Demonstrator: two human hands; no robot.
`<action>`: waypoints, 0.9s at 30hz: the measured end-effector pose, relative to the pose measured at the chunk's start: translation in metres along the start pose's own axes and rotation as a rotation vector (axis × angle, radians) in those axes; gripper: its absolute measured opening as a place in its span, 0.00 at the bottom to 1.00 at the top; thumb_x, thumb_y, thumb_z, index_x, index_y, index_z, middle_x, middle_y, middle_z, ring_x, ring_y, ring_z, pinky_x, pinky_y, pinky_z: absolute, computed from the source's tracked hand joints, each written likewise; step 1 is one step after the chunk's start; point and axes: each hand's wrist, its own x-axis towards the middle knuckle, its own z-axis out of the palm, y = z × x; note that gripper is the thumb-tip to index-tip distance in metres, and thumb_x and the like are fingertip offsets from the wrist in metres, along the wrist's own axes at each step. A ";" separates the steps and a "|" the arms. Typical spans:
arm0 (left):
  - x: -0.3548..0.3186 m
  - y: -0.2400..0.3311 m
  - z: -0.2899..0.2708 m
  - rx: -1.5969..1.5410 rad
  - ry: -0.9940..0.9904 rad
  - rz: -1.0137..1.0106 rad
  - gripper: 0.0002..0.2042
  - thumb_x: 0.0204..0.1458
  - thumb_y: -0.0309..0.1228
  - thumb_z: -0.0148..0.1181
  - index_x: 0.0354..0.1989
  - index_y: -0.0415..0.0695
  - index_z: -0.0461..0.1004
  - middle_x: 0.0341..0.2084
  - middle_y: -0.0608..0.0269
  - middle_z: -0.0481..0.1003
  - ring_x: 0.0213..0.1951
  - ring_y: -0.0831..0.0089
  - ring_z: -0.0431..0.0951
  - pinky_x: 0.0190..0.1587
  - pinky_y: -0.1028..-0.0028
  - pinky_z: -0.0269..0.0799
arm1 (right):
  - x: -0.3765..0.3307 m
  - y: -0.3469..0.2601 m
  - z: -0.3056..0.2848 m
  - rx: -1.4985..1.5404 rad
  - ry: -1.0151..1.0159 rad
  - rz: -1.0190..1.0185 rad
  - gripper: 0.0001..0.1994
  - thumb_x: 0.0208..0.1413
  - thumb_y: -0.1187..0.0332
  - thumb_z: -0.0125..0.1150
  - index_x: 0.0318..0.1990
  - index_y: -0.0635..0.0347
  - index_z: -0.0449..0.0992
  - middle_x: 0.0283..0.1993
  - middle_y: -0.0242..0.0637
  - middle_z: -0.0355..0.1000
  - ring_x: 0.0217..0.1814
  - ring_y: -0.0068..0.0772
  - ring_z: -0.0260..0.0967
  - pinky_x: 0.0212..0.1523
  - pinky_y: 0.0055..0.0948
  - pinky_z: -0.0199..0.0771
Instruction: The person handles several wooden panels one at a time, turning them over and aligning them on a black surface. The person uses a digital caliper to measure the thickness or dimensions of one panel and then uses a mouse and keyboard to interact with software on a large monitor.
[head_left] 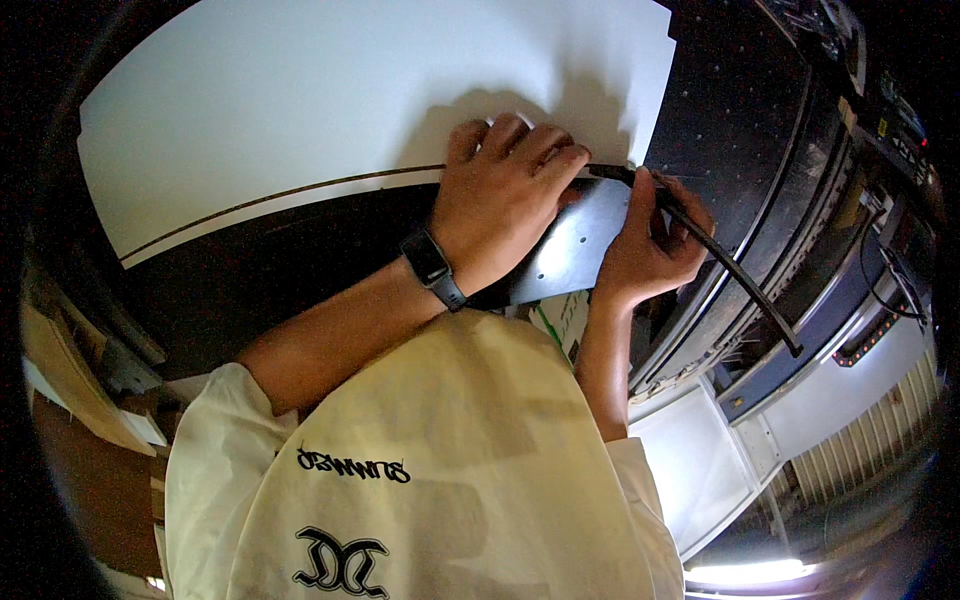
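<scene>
A large white sheet [300, 100] lies on a dark work surface. Along its near edge runs a thin dark strip [290, 193]. Palm down, my left hand [503, 190] bends its fingers over this edge, closed on the strip; the fingertips and the exact contact are partly hidden. My right hand [655, 240] pinches the strip near the sheet's right corner, thumb against fingers. Past that hand, the strip's free end [760, 298] sticks out toward the lower right. A dark watch [432, 265] is on my left wrist.
Between my hands a shiny grey plate with small holes [570, 245] juts toward me. Metal rails [790, 185] curve along the right side. Farther right hang a dark cable [875, 290] and a white machine panel [815, 400]. Wooden boards [75, 370] stand at the left.
</scene>
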 end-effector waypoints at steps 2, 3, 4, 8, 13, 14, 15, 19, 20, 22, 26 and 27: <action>0.004 0.001 0.004 0.073 0.022 0.048 0.14 0.53 0.36 0.64 0.49 0.53 0.78 0.47 0.69 0.78 0.51 0.63 0.75 0.54 0.56 0.66 | 0.001 -0.002 0.003 0.048 0.013 0.007 0.16 0.48 0.77 0.82 0.41 0.62 0.80 0.40 0.37 0.80 0.36 0.27 0.77 0.35 0.23 0.79; 0.006 0.001 0.005 0.111 0.032 0.073 0.11 0.55 0.36 0.62 0.46 0.53 0.78 0.46 0.69 0.78 0.49 0.65 0.75 0.53 0.59 0.66 | 0.000 -0.003 0.004 0.072 0.020 0.012 0.16 0.47 0.77 0.82 0.41 0.62 0.80 0.41 0.37 0.80 0.36 0.27 0.77 0.35 0.23 0.80; 0.008 0.000 0.006 0.108 0.043 0.090 0.10 0.55 0.36 0.61 0.44 0.52 0.78 0.44 0.69 0.78 0.49 0.65 0.75 0.52 0.59 0.67 | 0.000 -0.004 0.004 0.076 0.015 0.016 0.16 0.47 0.77 0.82 0.41 0.62 0.80 0.41 0.37 0.80 0.37 0.28 0.77 0.36 0.23 0.81; 0.014 -0.005 0.012 0.071 0.102 0.167 0.07 0.55 0.35 0.60 0.39 0.51 0.79 0.39 0.69 0.78 0.47 0.66 0.76 0.51 0.60 0.67 | -0.002 -0.004 0.002 0.069 0.001 -0.001 0.16 0.48 0.78 0.81 0.42 0.63 0.80 0.42 0.38 0.79 0.40 0.30 0.78 0.38 0.26 0.83; 0.015 -0.005 0.014 0.097 0.126 0.179 0.06 0.54 0.35 0.60 0.36 0.51 0.80 0.37 0.70 0.78 0.47 0.67 0.76 0.50 0.61 0.67 | 0.000 -0.002 0.004 0.088 -0.014 -0.045 0.15 0.48 0.79 0.80 0.42 0.65 0.79 0.42 0.40 0.79 0.42 0.32 0.79 0.40 0.27 0.84; 0.015 -0.003 0.012 0.109 0.117 0.172 0.06 0.54 0.35 0.61 0.37 0.51 0.80 0.38 0.70 0.78 0.47 0.67 0.76 0.50 0.61 0.67 | 0.000 -0.001 0.003 0.085 -0.010 -0.057 0.15 0.48 0.79 0.80 0.42 0.65 0.79 0.42 0.40 0.79 0.42 0.32 0.79 0.41 0.27 0.84; 0.015 -0.002 0.012 0.123 0.108 0.165 0.06 0.54 0.35 0.61 0.37 0.51 0.80 0.39 0.70 0.79 0.47 0.67 0.76 0.50 0.61 0.67 | 0.000 0.000 0.004 0.084 -0.006 -0.068 0.15 0.49 0.79 0.80 0.42 0.65 0.79 0.42 0.41 0.80 0.42 0.32 0.79 0.41 0.28 0.84; 0.014 -0.003 0.016 0.095 0.126 0.152 0.06 0.54 0.36 0.61 0.38 0.53 0.81 0.40 0.71 0.79 0.47 0.68 0.76 0.51 0.61 0.66 | 0.001 -0.009 0.000 0.091 -0.015 0.039 0.13 0.54 0.78 0.77 0.44 0.67 0.78 0.43 0.43 0.81 0.41 0.33 0.80 0.42 0.29 0.84; 0.013 -0.004 0.016 0.066 0.137 0.148 0.06 0.54 0.36 0.62 0.38 0.53 0.81 0.40 0.72 0.79 0.46 0.68 0.76 0.51 0.61 0.66 | 0.003 -0.011 -0.002 0.086 -0.025 0.053 0.12 0.56 0.77 0.75 0.44 0.67 0.78 0.44 0.44 0.81 0.41 0.33 0.80 0.42 0.29 0.84; 0.013 -0.003 0.016 -0.037 0.149 0.129 0.07 0.52 0.35 0.65 0.39 0.54 0.82 0.41 0.71 0.80 0.46 0.66 0.77 0.52 0.59 0.67 | 0.006 -0.018 -0.007 0.129 -0.033 0.152 0.11 0.61 0.73 0.72 0.46 0.68 0.77 0.44 0.45 0.80 0.41 0.34 0.81 0.43 0.31 0.86; 0.019 0.000 0.013 -0.300 0.146 0.092 0.10 0.48 0.33 0.71 0.40 0.53 0.82 0.40 0.70 0.83 0.45 0.62 0.79 0.52 0.56 0.68 | 0.014 -0.029 -0.014 0.347 -0.057 0.448 0.17 0.69 0.60 0.63 0.49 0.68 0.73 0.44 0.44 0.78 0.43 0.37 0.82 0.43 0.36 0.89; 0.021 0.000 0.013 -0.362 0.141 0.093 0.10 0.48 0.33 0.72 0.39 0.53 0.82 0.38 0.70 0.83 0.44 0.62 0.79 0.51 0.57 0.68 | 0.018 -0.033 -0.016 0.437 -0.044 0.547 0.16 0.69 0.59 0.64 0.48 0.66 0.73 0.44 0.43 0.79 0.43 0.37 0.81 0.42 0.35 0.88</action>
